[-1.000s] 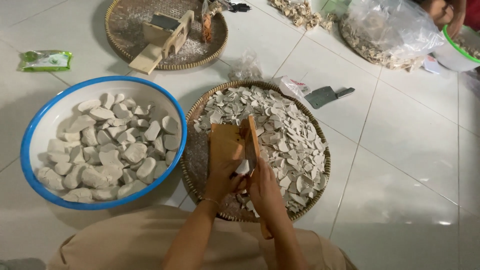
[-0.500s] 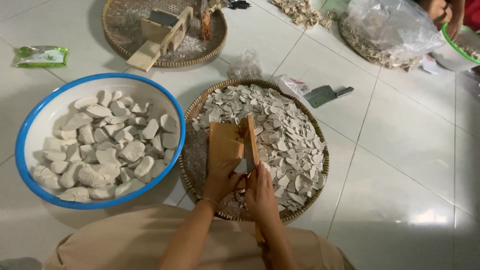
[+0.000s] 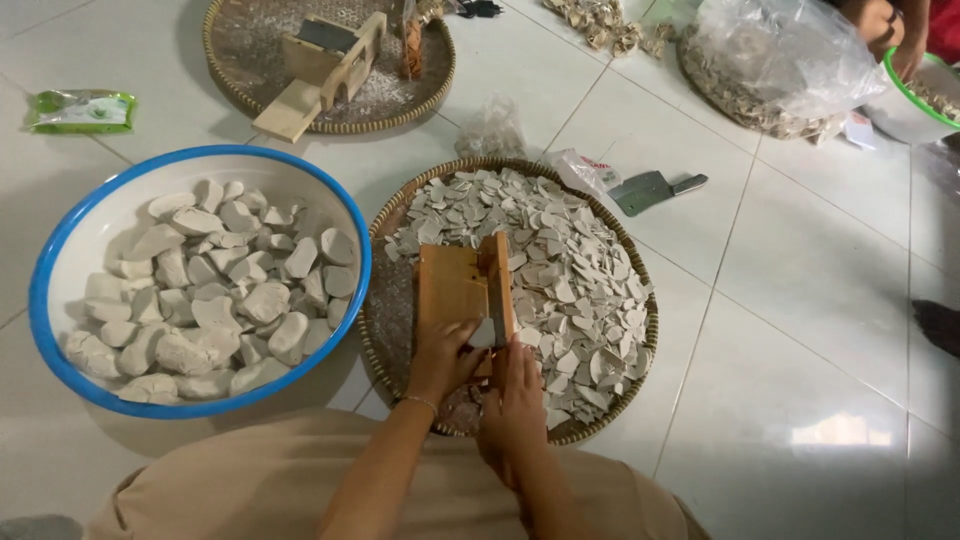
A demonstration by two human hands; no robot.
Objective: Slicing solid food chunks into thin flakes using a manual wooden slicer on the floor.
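Observation:
A wooden slicer board (image 3: 465,285) lies on a round woven tray (image 3: 640,370) heaped with several thin pale slices (image 3: 570,260). My left hand (image 3: 440,358) grips the near end of the slicer. My right hand (image 3: 515,405) is closed just beside it at the slicer's near right edge; what it holds is hidden by the fingers. To the left stands a white basin with a blue rim (image 3: 60,250), full of several whole pale lumps (image 3: 215,290).
A second woven tray (image 3: 400,100) with another wooden slicer (image 3: 320,60) lies at the back. A small cleaver (image 3: 650,188) rests on the white tiled floor. Plastic bags (image 3: 790,45), a green packet (image 3: 80,110) and another person's hand (image 3: 880,25) lie at the back right.
My right hand has slid back along the slicer towards me. My left hand has stayed on the slicer's near end.

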